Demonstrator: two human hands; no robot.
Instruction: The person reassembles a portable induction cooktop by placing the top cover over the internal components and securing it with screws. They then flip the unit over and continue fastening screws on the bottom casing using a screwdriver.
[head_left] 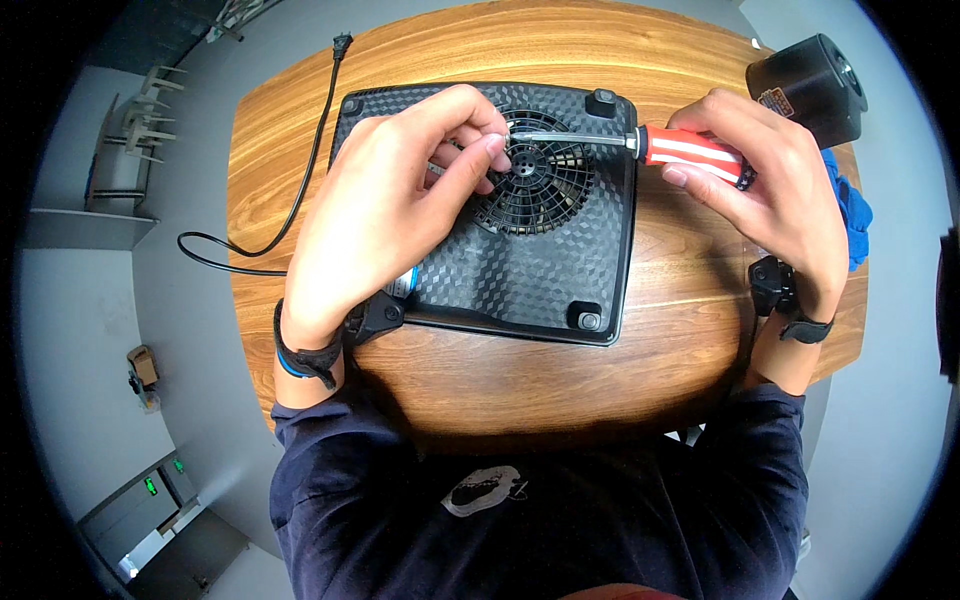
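At the top left of the fan grille, the left hand pinches, around what I can't tell, by the tip of the red-and-white screwdriver; a slip could drop something tiny inside. Right of the grille, the right hand grips the handle; wobbling could poke the left fingers or scratch the black appliance.

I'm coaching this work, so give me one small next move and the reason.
Perhaps ease the striped-handled screwdriver back slightly with the right hand: its tip is right at the bunched fingertips of the left hand, over the fan grille, and anything pinched there is hard to see.
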